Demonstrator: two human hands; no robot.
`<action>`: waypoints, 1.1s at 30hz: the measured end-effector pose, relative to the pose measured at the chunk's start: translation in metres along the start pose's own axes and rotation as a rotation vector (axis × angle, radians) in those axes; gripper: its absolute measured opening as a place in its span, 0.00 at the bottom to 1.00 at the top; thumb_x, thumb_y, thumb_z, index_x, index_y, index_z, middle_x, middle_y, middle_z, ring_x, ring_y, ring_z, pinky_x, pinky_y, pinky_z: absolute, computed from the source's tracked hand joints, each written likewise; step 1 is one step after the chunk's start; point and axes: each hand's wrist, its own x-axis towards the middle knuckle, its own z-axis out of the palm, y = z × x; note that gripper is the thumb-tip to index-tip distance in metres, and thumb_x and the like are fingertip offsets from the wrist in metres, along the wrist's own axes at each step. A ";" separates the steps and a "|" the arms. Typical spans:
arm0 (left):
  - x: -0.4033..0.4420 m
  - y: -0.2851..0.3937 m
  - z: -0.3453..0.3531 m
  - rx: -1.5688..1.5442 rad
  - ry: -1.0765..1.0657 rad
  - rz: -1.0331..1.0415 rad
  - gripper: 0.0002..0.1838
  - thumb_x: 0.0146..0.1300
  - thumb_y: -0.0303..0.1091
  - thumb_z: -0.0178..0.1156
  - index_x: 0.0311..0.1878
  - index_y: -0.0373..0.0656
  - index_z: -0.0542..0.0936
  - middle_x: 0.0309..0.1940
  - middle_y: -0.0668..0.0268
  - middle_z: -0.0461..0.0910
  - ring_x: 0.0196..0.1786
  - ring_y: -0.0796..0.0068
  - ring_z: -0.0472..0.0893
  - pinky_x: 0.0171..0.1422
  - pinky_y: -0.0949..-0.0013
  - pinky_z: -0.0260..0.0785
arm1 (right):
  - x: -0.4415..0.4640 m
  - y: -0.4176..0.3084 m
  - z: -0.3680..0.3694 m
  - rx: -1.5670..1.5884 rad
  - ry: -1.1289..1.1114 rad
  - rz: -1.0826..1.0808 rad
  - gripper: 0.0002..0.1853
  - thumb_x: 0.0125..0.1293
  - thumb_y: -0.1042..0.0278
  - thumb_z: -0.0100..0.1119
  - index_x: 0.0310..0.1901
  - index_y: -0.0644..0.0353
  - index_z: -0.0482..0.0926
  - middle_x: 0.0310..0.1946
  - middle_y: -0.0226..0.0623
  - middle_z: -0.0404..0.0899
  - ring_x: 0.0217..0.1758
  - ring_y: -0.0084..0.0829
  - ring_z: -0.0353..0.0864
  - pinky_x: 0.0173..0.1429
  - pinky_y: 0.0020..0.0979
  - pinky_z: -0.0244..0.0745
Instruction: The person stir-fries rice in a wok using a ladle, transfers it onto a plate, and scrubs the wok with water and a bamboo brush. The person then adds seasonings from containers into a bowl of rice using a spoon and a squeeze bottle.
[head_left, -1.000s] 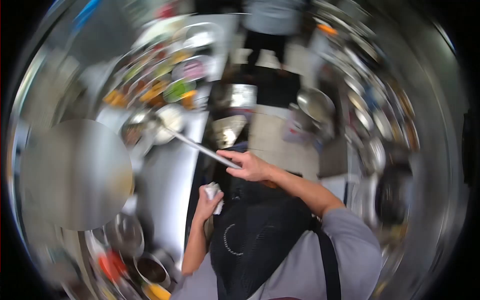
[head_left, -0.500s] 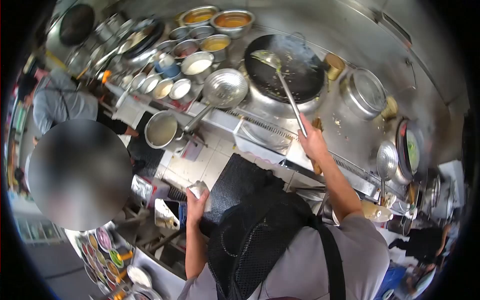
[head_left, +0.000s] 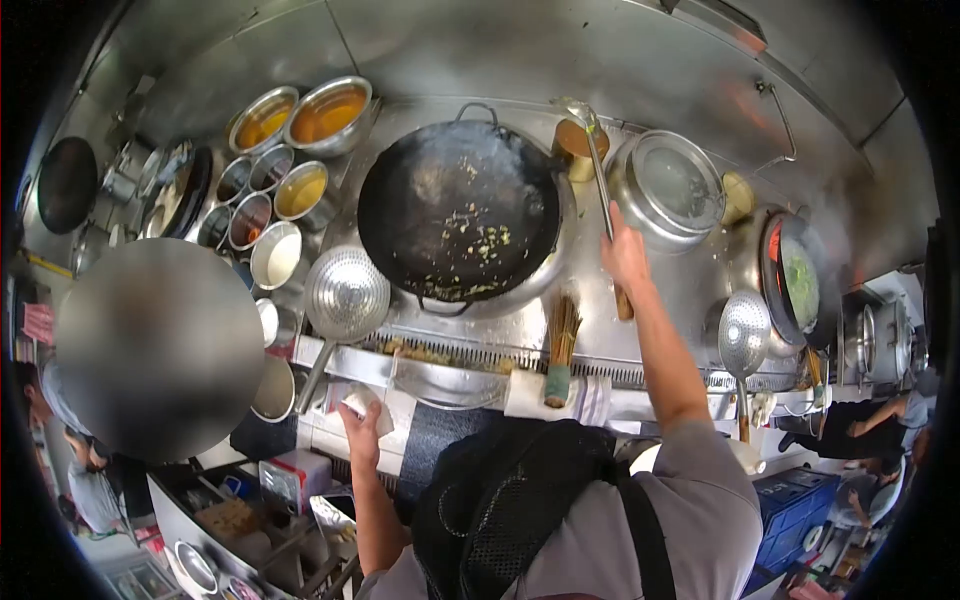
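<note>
My right hand (head_left: pixel 626 258) is wrapped round the handle of a long metal ladle (head_left: pixel 600 175). Its head is raised to the right of the wok, above a brown container (head_left: pixel 580 150) at the back of the range. The black wok (head_left: pixel 405 200) sits on its burner with bits of chopped food scattered inside and some smoke rising. Low in front of the range, my left hand (head_left: pixel 362 430) is closed on a bunched white cloth (head_left: pixel 360 402), apart from the wok.
A perforated strainer (head_left: pixel 347 295) lies left of the wok, near bowls of orange liquid (head_left: pixel 328 115). A bamboo brush (head_left: pixel 562 345) rests at the front edge. Rightward are a lidded pot (head_left: pixel 665 190), a second strainer (head_left: pixel 745 332) and a wok with greens (head_left: pixel 800 285). Other people stand at both sides.
The ladle has come out of the wok to its right, leaving food bits inside. My view has swung, so the wok sits further left. The cloth stays in my left hand.
</note>
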 end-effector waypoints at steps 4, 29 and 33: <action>0.026 0.002 -0.007 0.175 -0.058 -0.065 0.34 0.58 0.24 0.64 0.67 0.38 0.61 0.54 0.59 0.71 0.54 0.68 0.73 0.58 0.67 0.69 | 0.134 0.042 0.035 0.031 -0.199 0.128 0.18 0.59 0.71 0.57 0.51 0.67 0.77 0.28 0.50 0.82 0.29 0.46 0.83 0.35 0.43 0.78; 0.177 0.089 0.036 0.656 -0.409 0.595 0.32 0.57 0.29 0.68 0.65 0.34 0.67 0.57 0.49 0.71 0.57 0.52 0.74 0.61 0.59 0.69 | -0.013 0.099 -0.054 1.608 0.094 0.879 0.08 0.69 0.64 0.52 0.35 0.58 0.70 0.17 0.23 0.67 0.14 0.14 0.64 0.18 0.19 0.63; 0.200 0.143 0.150 0.273 -0.572 0.488 0.22 0.64 0.27 0.64 0.60 0.36 0.72 0.51 0.60 0.75 0.53 0.73 0.76 0.56 0.70 0.72 | -0.065 0.038 -0.096 1.553 0.009 0.779 0.06 0.71 0.65 0.51 0.35 0.53 0.69 0.18 0.21 0.65 0.13 0.12 0.60 0.15 0.18 0.56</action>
